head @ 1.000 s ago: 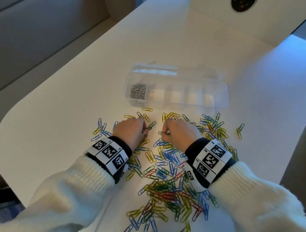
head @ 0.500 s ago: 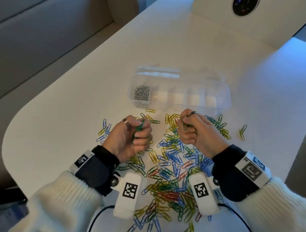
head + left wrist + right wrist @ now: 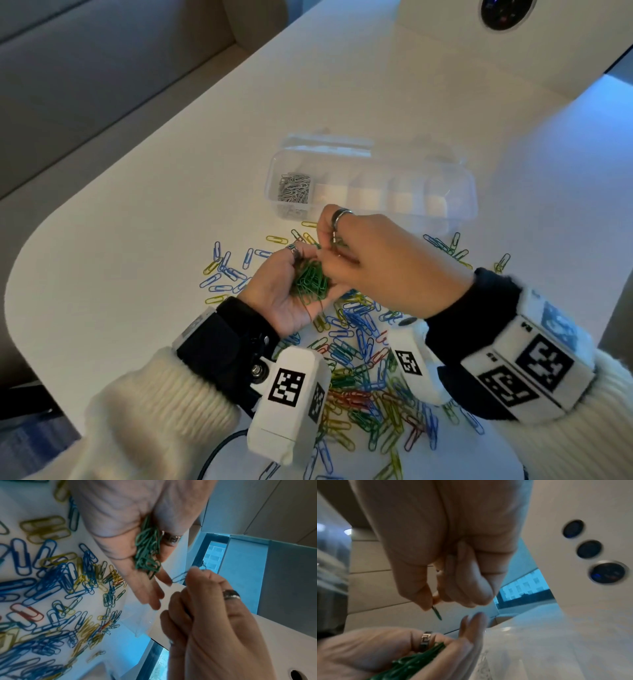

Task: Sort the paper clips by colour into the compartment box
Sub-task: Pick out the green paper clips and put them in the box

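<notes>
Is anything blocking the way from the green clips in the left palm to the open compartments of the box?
Partly. The right hand, pinching one green clip, hangs between the green clips in the left hand and the compartment box. The box is open; only its leftmost compartment holds silver clips.

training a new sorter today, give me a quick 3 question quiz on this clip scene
1. True or false: the left hand cups a bunch of green clips in its palm.
2. Which compartment of the box holds the silver clips? A) far left B) middle C) far right
3. Fill in: the right hand pinches a single ____ between thumb and forefinger, above the left palm.

Key: 1 true; 2 A; 3 clip. The other compartments look empty, and many blue, yellow, red and green clips lie loose on the table.
</notes>
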